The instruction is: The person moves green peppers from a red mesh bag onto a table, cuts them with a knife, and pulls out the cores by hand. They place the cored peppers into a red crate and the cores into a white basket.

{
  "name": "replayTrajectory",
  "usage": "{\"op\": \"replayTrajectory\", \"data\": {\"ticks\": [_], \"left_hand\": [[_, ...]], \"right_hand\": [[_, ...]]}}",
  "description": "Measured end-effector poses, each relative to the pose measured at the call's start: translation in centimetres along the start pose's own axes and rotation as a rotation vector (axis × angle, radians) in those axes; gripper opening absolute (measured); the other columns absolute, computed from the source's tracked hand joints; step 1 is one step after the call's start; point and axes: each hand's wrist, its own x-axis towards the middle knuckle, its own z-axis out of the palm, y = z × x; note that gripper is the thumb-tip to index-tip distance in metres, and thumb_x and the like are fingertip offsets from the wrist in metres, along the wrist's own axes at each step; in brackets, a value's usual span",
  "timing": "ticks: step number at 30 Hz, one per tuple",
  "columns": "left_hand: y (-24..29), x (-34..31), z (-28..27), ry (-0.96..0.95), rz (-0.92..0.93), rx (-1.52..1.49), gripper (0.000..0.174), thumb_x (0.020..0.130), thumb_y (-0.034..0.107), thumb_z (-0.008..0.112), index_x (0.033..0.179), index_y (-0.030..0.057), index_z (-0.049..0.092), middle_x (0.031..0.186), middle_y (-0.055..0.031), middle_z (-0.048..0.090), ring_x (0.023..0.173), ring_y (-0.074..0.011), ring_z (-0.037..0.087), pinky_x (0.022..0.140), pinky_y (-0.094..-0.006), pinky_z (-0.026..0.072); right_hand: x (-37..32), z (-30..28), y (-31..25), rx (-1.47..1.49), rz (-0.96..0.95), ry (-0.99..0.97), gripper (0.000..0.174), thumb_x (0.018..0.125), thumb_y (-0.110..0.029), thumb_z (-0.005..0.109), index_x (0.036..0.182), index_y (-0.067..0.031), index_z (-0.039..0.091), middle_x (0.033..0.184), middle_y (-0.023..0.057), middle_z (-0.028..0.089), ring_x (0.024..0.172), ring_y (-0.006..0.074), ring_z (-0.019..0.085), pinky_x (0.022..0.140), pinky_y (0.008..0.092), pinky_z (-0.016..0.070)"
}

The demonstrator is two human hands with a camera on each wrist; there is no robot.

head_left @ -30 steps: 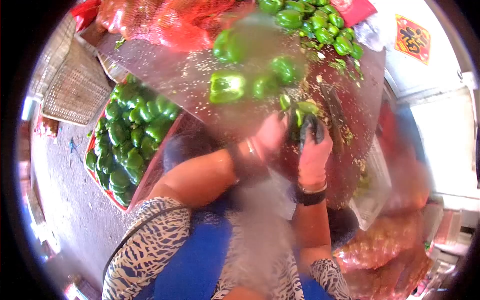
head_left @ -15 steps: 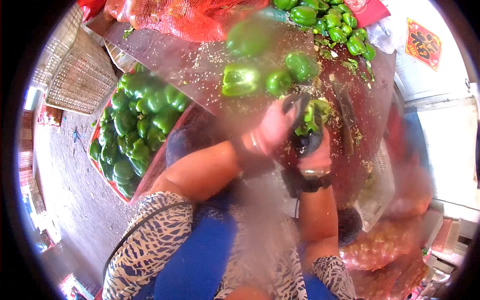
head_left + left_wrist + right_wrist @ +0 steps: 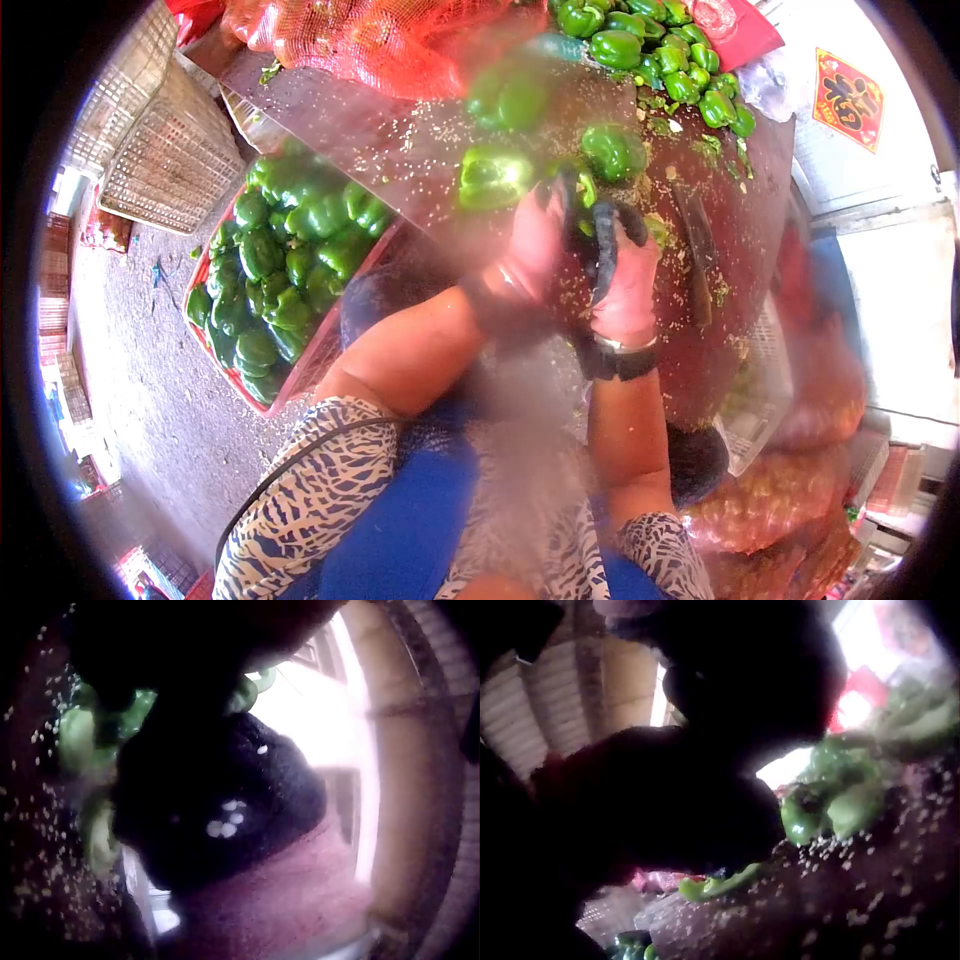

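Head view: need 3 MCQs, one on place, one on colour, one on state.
1. Where does the crate stand relative to the table?
A) on it
B) left of it, lower down
C) right of it

2. What colour are the peppers in it?
A) red
B) yellow
C) green

3. What are the left hand and right hand doing?
A) lying flat
B) both gripping a pepper piece
C) one lifting a basket

1 B: it sits beside the table's left edge, below it.
2 C: every one is green.
3 B: fingers of both curl at the piece above the table.
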Motion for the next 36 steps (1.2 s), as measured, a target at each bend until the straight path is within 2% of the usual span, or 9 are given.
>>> {"op": "replayTrajectory", "data": {"ticks": [5, 12, 20, 23, 25, 26, 31, 35, 36], "left_hand": [[1.3, 0.1, -0.6, 0.016, -0.235, -0.010, 0.046, 0.082, 0.029, 0.053, 0.121, 0.0055, 0.049, 0.115, -0.0137, 0.053, 0.110, -0.0338, 0.048, 0.081, -0.0368, 0.0481], [2.7, 0.1, 0.4, 0.259, -0.468, -0.754, 0.035, 0.097, 0.026, 0.040, 0.123, 0.0042, 0.048, 0.102, -0.0095, 0.055, 0.093, -0.0205, 0.054, 0.078, -0.0328, 0.0476], [-1.6, 0.7, -4.5, -0.053, 0.352, 0.768, 0.035, 0.099, 0.032, 0.043, 0.102, 0.0031, 0.061, 0.089, -0.0076, 0.064, 0.070, -0.0168, 0.060, 0.063, -0.0291, 0.0509], [4.5, 1.7, -3.0, 0.348, -0.187, -0.455, 0.034, 0.098, 0.032, 0.044, 0.100, 0.0025, 0.061, 0.090, -0.0084, 0.065, 0.073, -0.0173, 0.064, 0.062, -0.0296, 0.0528], [5.3, 2.9, -3.9, 0.436, -0.208, -0.272, 0.029, 0.098, 0.024, 0.046, 0.104, 0.0002, 0.061, 0.087, -0.0082, 0.066, 0.071, -0.0165, 0.064, 0.061, -0.0290, 0.0525], [4.5, 3.0, -4.3, 0.393, -0.221, -0.219, 0.028, 0.098, 0.022, 0.046, 0.104, -0.0004, 0.061, 0.088, -0.0082, 0.066, 0.071, -0.0171, 0.064, 0.062, -0.0294, 0.0528], [5.1, 0.3, 0.0, 0.041, -0.070, 0.671, 0.026, 0.097, 0.015, 0.046, 0.106, -0.0037, 0.062, 0.092, -0.0076, 0.067, 0.078, -0.0146, 0.061, 0.073, -0.0283, 0.0508], [0.9, 0.0, 0.2, -0.277, -0.260, 0.414, 0.027, 0.097, 0.013, 0.049, 0.117, -0.0026, 0.059, 0.093, -0.0052, 0.067, 0.083, -0.0104, 0.059, 0.072, -0.0278, 0.0506], [1.3, -0.6, 0.8, -0.366, -0.238, 0.392, 0.029, 0.096, 0.021, 0.048, 0.113, 0.0001, 0.059, 0.092, -0.0148, 0.065, 0.083, -0.0237, 0.061, 0.074, -0.0370, 0.0496]], "right_hand": [[-0.5, -1.9, -0.8, 0.644, 0.497, -0.340, 0.031, 0.093, -0.031, 0.057, 0.104, -0.0034, 0.064, 0.086, 0.0032, 0.066, 0.071, 0.0086, 0.058, 0.063, 0.0228, 0.0465], [-1.2, 1.2, -1.5, 0.281, 0.101, -0.150, 0.029, 0.086, -0.011, 0.065, 0.112, 0.0002, 0.061, 0.101, 0.0064, 0.066, 0.085, 0.0129, 0.062, 0.074, 0.0251, 0.0500], [-0.2, 1.7, 1.2, -0.282, -0.112, -0.124, 0.033, 0.077, 0.004, 0.065, 0.109, -0.0028, 0.062, 0.100, 0.0076, 0.066, 0.093, 0.0181, 0.061, 0.084, 0.0294, 0.0480], [0.1, 1.3, 0.6, -0.602, -0.415, -0.111, 0.039, 0.077, 0.000, 0.067, 0.115, -0.0021, 0.058, 0.101, 0.0153, 0.064, 0.095, 0.0272, 0.062, 0.087, 0.0327, 0.0488], [-0.1, 0.5, -1.0, -1.111, -0.546, 0.013, 0.045, 0.078, -0.001, 0.067, 0.122, -0.0026, 0.053, 0.110, 0.0174, 0.062, 0.100, 0.0282, 0.060, 0.090, 0.0339, 0.0484], [-1.0, 1.0, -4.6, -0.995, -0.117, -0.105, 0.056, 0.080, -0.001, 0.065, 0.132, -0.0036, 0.043, 0.123, 0.0185, 0.054, 0.109, 0.0306, 0.056, 0.096, 0.0357, 0.0457], [0.4, -1.3, -1.6, -0.380, -0.132, -0.107, 0.042, 0.084, -0.013, 0.066, 0.123, -0.0030, 0.054, 0.117, 0.0153, 0.058, 0.102, 0.0221, 0.057, 0.088, 0.0326, 0.0467], [-1.9, -5.4, -4.5, -0.360, 0.051, 0.030, 0.036, 0.083, -0.020, 0.068, 0.113, 0.0001, 0.063, 0.101, 0.0077, 0.065, 0.094, 0.0144, 0.058, 0.084, 0.0280, 0.0447], [-3.0, -6.9, -5.8, -0.328, 0.044, 0.082, 0.033, 0.084, -0.017, 0.067, 0.111, 0.0015, 0.063, 0.104, 0.0097, 0.066, 0.094, 0.0159, 0.059, 0.085, 0.0290, 0.0448]]}}
